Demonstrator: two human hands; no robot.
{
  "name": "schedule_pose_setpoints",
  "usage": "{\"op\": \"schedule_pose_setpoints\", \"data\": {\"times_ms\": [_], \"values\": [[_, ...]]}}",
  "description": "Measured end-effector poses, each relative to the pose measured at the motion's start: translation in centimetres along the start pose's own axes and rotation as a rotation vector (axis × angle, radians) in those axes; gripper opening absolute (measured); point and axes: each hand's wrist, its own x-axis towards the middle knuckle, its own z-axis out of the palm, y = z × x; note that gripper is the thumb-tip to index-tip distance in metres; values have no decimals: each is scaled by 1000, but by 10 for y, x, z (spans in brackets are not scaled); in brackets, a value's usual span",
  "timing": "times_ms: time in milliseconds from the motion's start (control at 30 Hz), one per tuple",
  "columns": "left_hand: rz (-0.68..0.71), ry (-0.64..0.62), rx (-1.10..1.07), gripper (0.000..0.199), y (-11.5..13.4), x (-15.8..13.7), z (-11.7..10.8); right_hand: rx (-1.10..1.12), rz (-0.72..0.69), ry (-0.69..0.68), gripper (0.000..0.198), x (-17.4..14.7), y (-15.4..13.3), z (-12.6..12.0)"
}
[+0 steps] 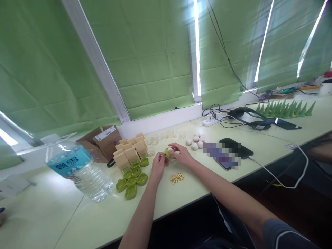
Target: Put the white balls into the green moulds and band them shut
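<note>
While I watch through the head camera, I see the left hand (158, 162) pinching a small green cup (166, 153) between its fingers, above the table (176, 200). From the other side, the right hand (179, 154) has thumb and fingers closed on a white ball (170, 148) at the cup's top; I cannot tell how deep the ball sits. Just below the hands lies a little pile of yellow rings (177, 178). Left of them I see more green cups (130, 191) grouped near some upright beige blocks (121, 161), with a cardboard box (107, 141) behind and a water bottle (80, 169) farther left. Clear little boxes (151, 151) stand beyond the hands, and more white balls (194, 146) cluster to the right, near a black phone (241, 149).
</note>
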Motion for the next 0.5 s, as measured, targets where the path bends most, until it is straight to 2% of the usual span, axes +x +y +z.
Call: {"op": "schedule_pose_setpoints", "data": {"times_ms": [200,333,500], "values": [[56,47,14,35,2,-1,-1,-180,-192,-156,59,-2,-2,2],[74,39,13,35,-1,-1,-3,-168,-200,-119,47,-2,-5,0],[133,81,101,34,-4,-1,-6,-145,-210,-156,47,-3,-8,-7]]}}
